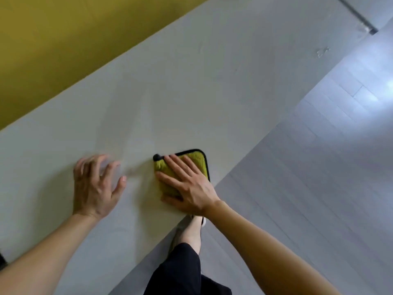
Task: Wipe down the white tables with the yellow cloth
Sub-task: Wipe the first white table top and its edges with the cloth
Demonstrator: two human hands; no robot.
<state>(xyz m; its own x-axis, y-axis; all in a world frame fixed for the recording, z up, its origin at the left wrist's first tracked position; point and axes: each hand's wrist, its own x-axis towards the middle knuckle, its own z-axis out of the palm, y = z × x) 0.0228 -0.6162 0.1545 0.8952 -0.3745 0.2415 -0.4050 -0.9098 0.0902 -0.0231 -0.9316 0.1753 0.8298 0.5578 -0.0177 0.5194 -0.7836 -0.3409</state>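
Note:
A folded yellow cloth [197,161] with black trim lies on the white table [180,86] close to its near edge. My right hand [187,184] lies flat on the cloth with straight fingers, pressing it against the tabletop and covering most of it. My left hand [95,186] hovers or rests over the table to the left of the cloth, fingers spread and slightly blurred, holding nothing.
A yellow wall [63,39] runs along the table's far side. The table's near edge runs diagonally from lower left to upper right. Beyond it is pale plank flooring [319,167]. My leg and foot [191,235] stand by the edge, below the cloth.

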